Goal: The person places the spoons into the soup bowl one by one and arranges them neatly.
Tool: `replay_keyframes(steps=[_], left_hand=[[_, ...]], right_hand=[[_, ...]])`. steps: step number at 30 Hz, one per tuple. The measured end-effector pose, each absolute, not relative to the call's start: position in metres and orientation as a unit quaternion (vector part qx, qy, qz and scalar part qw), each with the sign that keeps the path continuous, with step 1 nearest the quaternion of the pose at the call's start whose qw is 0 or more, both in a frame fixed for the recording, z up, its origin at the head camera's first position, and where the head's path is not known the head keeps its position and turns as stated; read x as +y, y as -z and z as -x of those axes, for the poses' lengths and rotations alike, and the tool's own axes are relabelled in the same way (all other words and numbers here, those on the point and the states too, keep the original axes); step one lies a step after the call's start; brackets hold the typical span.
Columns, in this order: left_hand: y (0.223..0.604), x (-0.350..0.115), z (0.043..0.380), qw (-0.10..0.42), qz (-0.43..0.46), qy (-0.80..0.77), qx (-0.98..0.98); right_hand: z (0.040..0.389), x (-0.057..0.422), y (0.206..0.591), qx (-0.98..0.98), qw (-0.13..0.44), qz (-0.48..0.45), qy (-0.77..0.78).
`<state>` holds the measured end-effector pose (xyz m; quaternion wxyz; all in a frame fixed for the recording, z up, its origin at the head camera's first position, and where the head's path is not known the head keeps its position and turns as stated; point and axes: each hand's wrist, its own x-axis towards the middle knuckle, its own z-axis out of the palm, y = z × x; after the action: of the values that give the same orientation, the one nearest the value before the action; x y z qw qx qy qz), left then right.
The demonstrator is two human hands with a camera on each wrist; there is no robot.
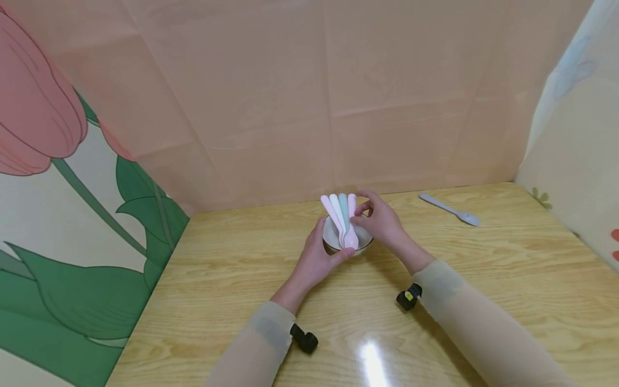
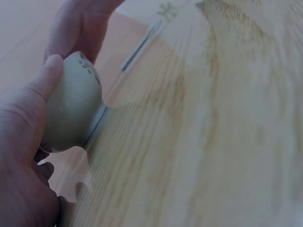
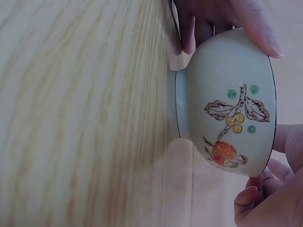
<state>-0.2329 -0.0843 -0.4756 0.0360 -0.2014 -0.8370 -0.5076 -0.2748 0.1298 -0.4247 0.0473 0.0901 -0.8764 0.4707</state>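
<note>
A small pale bowl point(image 1: 332, 236) with a dark rim stands on the table, its painted fruit and leaves showing in the right wrist view. Several plastic spoons lean in it with handles up: a pink spoon point(image 1: 331, 209), a white spoon point(image 1: 337, 207), a grey-green spoon point(image 1: 344, 207) and, at the right, another pink spoon point(image 1: 350, 239). My left hand point(image 1: 316, 255) grips the bowl's near left side, thumb over the rim. My right hand point(image 1: 382, 220) is above the bowl's right side, thumb and fingers curled at the right pink spoon's handle.
A lavender spoon point(image 1: 450, 209) lies on the wooden table point(image 1: 217, 279) at the back right. Behind the table hangs a plain peach backdrop point(image 1: 271, 107). A tulip-patterned sheet point(image 1: 72, 301) borders the left side, and a pale sheet point(image 1: 580, 177) the right.
</note>
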Motion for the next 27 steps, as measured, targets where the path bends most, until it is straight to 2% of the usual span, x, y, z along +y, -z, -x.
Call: replay_keyframes(steps=[27], left_hand=[[0.476,-0.085,0.233,0.031,0.195,0.506,-0.840]], right_hand=[[0.270,0.158,0.410,-0.886,0.069,-0.090,-0.449]])
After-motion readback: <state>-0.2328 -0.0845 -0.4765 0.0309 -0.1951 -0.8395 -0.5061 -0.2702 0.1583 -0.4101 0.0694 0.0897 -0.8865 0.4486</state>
